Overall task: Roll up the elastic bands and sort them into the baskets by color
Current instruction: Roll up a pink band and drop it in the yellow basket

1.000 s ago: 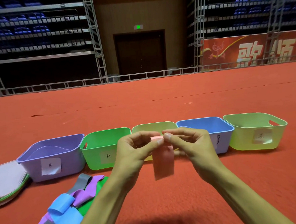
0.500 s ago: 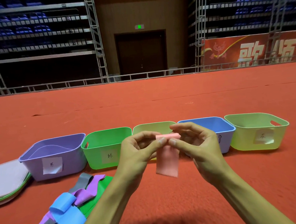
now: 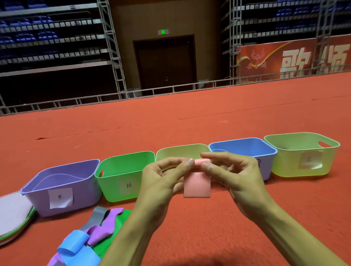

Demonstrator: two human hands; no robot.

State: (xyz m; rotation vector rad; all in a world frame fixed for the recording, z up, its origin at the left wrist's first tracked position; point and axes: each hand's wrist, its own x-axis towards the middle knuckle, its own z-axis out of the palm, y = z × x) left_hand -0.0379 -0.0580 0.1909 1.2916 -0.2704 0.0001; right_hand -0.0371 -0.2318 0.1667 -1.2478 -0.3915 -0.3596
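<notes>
Pink elastic band partly rolled, pinched at its top roll by left hand and right hand, in air before the middle yellow-green basket. Loose multicoloured bands lying lower left: most sorting apparently left.

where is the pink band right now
The pink band hangs mid-frame in the head view, its rolled top pinched between the left hand and the right hand, on the camera's side of the middle yellow-green basket.

Red carpet, dark door beneath green exit sign, red banner at right
</notes>
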